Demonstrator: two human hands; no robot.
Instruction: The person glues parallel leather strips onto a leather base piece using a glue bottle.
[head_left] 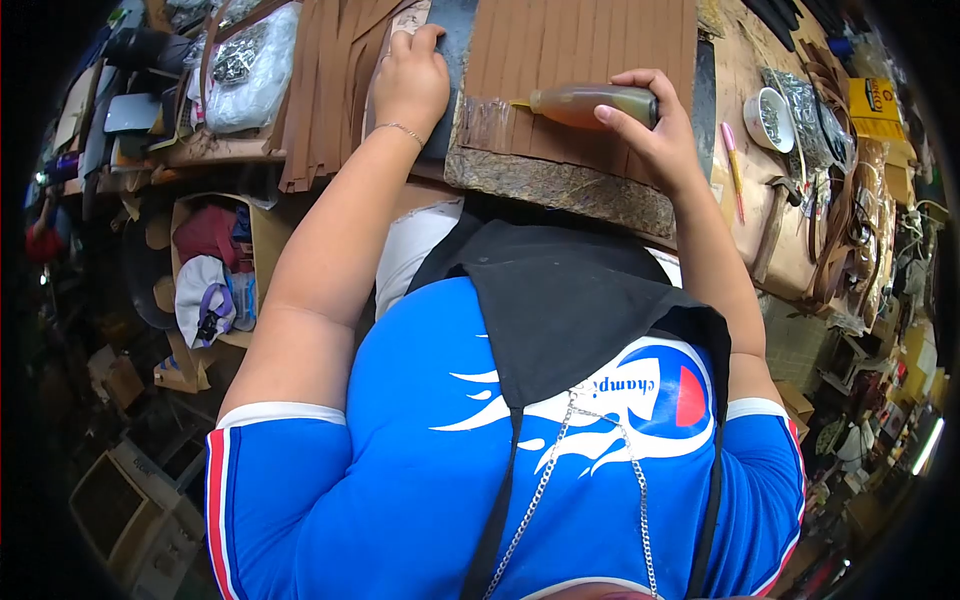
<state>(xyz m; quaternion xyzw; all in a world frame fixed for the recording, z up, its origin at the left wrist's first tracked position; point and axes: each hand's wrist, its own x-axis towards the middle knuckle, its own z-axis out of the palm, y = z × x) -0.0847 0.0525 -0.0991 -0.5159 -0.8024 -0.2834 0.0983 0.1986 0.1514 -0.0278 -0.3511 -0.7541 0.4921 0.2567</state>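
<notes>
My right hand (655,125) is wrapped round a squeeze bottle (580,105) of amber liquid. The bottle lies tilted on its side, its thin yellow nozzle pointing left, low over the brown leather strips (590,45) laid side by side on a thick board (560,180). Beside the nozzle, a shiny wet-looking patch (487,115) covers the ends of a few strips. To the left, my left hand (412,85) has its fingers curled down at the edge of a dark grey slab (455,50); whatever is under the fingertips is hidden.
More brown strips (325,90) hang over the table edge at left, near a plastic bag (255,75). On the right are a hammer (772,225), a pink-and-yellow pen (734,170), a white bowl (768,120) of small metal pieces and a yellow box (873,100). A carton (262,230) stands below left.
</notes>
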